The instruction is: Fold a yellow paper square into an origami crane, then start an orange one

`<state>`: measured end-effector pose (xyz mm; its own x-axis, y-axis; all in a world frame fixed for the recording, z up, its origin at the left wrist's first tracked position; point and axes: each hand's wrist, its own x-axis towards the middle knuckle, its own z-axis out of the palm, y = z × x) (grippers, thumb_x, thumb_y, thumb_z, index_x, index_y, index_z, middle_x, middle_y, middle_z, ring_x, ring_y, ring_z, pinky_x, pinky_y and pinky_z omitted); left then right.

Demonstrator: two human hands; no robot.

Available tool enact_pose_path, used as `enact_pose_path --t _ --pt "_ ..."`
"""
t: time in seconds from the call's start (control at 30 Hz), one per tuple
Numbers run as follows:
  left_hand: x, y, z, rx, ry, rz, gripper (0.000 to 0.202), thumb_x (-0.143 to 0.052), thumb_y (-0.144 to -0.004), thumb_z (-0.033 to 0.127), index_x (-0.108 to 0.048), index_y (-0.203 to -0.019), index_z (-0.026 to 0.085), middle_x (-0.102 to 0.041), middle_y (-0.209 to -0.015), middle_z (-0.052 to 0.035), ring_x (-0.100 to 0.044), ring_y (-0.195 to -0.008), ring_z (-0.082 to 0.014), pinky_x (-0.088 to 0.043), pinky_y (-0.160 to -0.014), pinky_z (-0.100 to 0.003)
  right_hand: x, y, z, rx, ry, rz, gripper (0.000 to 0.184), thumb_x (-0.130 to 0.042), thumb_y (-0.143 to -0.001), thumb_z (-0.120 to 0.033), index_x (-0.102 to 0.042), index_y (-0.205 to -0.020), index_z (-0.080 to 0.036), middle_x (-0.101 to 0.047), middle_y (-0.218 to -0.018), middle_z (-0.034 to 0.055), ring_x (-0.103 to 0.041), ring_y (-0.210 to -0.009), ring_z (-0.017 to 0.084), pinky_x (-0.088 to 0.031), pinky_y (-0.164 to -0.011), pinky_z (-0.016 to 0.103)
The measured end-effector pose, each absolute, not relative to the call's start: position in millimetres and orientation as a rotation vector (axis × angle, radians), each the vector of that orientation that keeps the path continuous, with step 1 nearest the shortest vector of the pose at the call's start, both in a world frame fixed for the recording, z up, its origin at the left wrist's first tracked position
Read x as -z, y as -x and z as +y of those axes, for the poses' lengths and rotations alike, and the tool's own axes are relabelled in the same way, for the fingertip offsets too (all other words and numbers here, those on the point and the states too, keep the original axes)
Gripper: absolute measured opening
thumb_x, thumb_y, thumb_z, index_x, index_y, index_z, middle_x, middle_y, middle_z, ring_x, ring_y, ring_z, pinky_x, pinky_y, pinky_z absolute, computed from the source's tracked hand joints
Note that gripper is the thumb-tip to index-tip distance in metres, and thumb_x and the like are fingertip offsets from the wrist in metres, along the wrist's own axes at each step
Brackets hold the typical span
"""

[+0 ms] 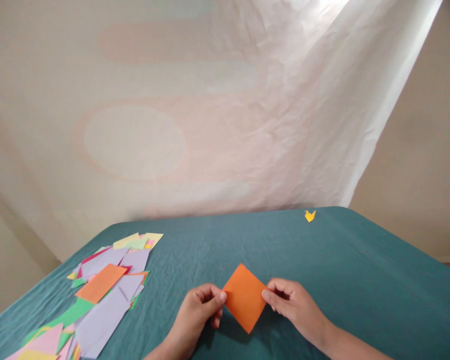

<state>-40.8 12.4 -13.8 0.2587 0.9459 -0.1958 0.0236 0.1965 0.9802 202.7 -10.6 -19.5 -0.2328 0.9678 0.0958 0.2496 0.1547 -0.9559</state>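
Observation:
An orange square of paper (244,300) is held up just above the table, turned so that one corner points away and one toward me. My left hand (200,312) pinches its left corner between thumb and fingers. At the opposite corner, my right hand (294,305) has the same sheet pinched, thumb on top. The paper looks flat, and I cannot make out any creases on it. Parts of the fingers behind the sheet are hidden.
A teal cloth covers the table (360,290). Loose coloured papers (105,330) lie in a spread pile on the left. Near the far right edge sits a small yellow folded paper bird (310,216). Behind the table hangs a pale sheet (217,140).

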Motion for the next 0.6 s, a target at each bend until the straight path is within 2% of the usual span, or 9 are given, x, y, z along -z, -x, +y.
enact_pose_path --t 0.23,0.37,0.5,0.6 --pt "17.7 44.6 16.8 -0.837 -1.154 1.017 0.038 -0.072 -0.070 0.046 -0.052 -0.065 0.015 -0.057 -0.050 0.0024 -0.048 -0.044 -0.0064 -0.034 -0.046 -0.017 24.7 -203.3 -6.9 -1.299 1.087 -1.478 0.037 -0.063 -0.080 -0.047 -0.054 -0.067 -0.014 -0.045 -0.056 -0.0042 -0.039 -0.052 0.008 -0.029 -0.049 0.020" --pt "20.4 45.5 17.8 -0.823 -1.159 0.978 0.034 -0.069 -0.075 0.042 -0.051 -0.071 0.014 -0.062 -0.054 -0.0012 -0.054 -0.048 -0.0081 -0.038 -0.047 -0.017 26.6 -202.5 -6.3 -1.374 1.045 -1.422 0.033 -0.065 -0.078 -0.045 -0.054 -0.072 -0.015 -0.049 -0.057 -0.0039 -0.043 -0.050 0.008 -0.031 -0.048 0.020" --pt "17.5 42.0 15.8 -0.867 -1.131 0.959 0.033 -0.072 -0.073 0.038 -0.047 -0.074 0.016 -0.057 -0.054 0.0040 -0.057 -0.045 -0.0089 -0.038 -0.042 -0.016 28.6 -200.2 -7.5 -1.413 1.024 -1.394 0.029 -0.064 -0.080 -0.041 -0.049 -0.075 -0.017 -0.053 -0.057 -0.0042 -0.051 -0.049 0.009 -0.033 -0.046 0.019" --pt "16.6 39.2 14.6 -0.923 -1.136 0.926 0.032 -0.071 -0.074 0.036 -0.048 -0.086 0.018 -0.057 -0.061 0.0057 -0.060 -0.044 -0.0101 -0.038 -0.040 -0.016 28.8 -198.5 -8.1 -1.349 1.031 -1.410 0.022 -0.060 -0.083 -0.037 -0.049 -0.084 -0.019 -0.054 -0.064 -0.0046 -0.053 -0.048 0.009 -0.033 -0.045 0.019"
